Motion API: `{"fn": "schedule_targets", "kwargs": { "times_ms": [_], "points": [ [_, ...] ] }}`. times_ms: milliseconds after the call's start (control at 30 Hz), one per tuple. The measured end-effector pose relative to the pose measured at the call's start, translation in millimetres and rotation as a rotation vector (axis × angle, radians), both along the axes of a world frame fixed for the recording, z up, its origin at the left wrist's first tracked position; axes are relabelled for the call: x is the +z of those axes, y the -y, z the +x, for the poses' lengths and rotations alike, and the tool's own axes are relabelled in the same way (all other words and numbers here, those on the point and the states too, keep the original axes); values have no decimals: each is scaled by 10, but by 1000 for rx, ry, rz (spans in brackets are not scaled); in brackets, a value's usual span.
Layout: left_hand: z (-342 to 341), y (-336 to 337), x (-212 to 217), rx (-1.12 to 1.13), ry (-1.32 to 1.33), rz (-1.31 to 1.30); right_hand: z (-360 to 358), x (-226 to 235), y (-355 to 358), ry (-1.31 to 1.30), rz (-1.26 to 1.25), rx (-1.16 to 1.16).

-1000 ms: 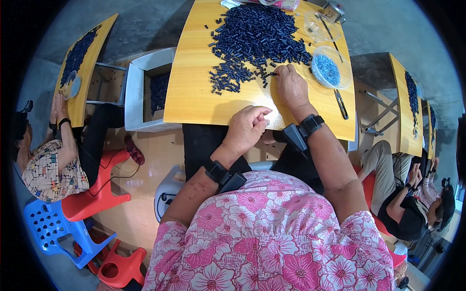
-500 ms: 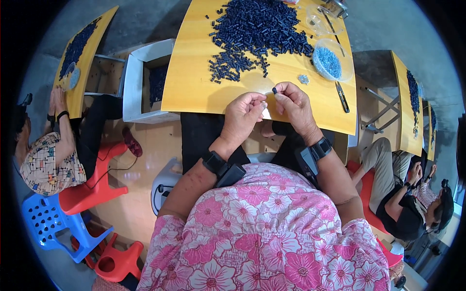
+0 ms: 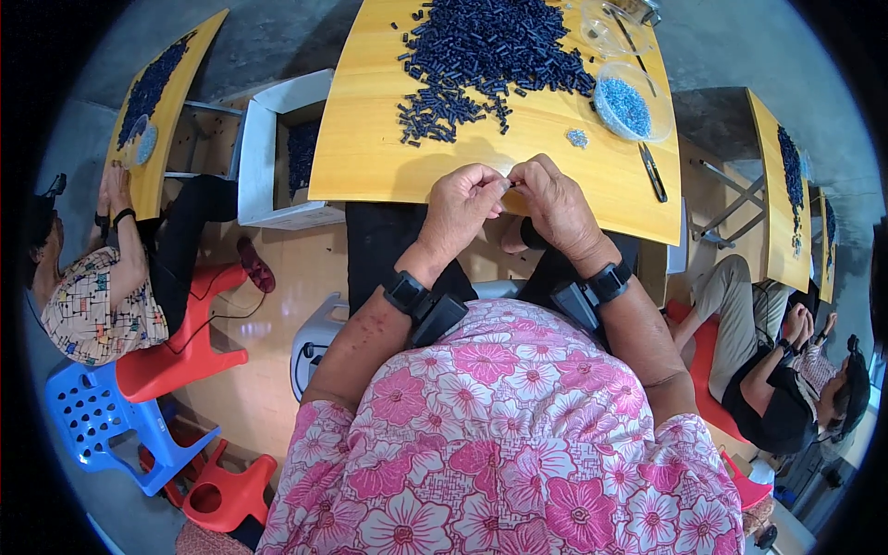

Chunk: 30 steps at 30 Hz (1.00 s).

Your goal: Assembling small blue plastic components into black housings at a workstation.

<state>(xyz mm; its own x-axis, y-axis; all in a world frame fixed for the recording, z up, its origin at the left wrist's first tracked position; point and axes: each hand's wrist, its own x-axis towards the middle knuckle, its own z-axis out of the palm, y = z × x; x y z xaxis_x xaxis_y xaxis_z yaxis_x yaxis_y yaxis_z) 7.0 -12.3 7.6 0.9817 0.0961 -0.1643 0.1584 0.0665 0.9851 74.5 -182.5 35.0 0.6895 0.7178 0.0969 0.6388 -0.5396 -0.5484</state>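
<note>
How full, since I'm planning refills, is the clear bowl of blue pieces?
Partly filled: blue pieces cover much of the bowl, but its right side shows bare.

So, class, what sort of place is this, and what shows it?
Probably a small workshop: a heap of dark tubes, a bowl of blue pieces, and people at other tables.

I see a yellow wood-grain tabletop (image 3: 365, 120) bearing a heap of short dark tubes (image 3: 490, 51); right of it lie a clear tub (image 3: 659, 118) of bluish bits, a small cluster of bits (image 3: 577, 138), and black thread snips (image 3: 653, 173).
</note>
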Motion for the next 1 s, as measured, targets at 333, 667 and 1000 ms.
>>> {"fn": "schedule_targets", "kwargs": {
  "times_ms": [333,667,1000],
  "points": [
    [31,-56,-45,-48,6,-73,-71,-21,-64,-176,287,-141],
    [-22,-84,14,-124,56,-82,-71,-78,-54,-445,478,-189],
    [87,-75,-23,-49,190,231,421,-186,557,149,197,-627]
  ]
}}
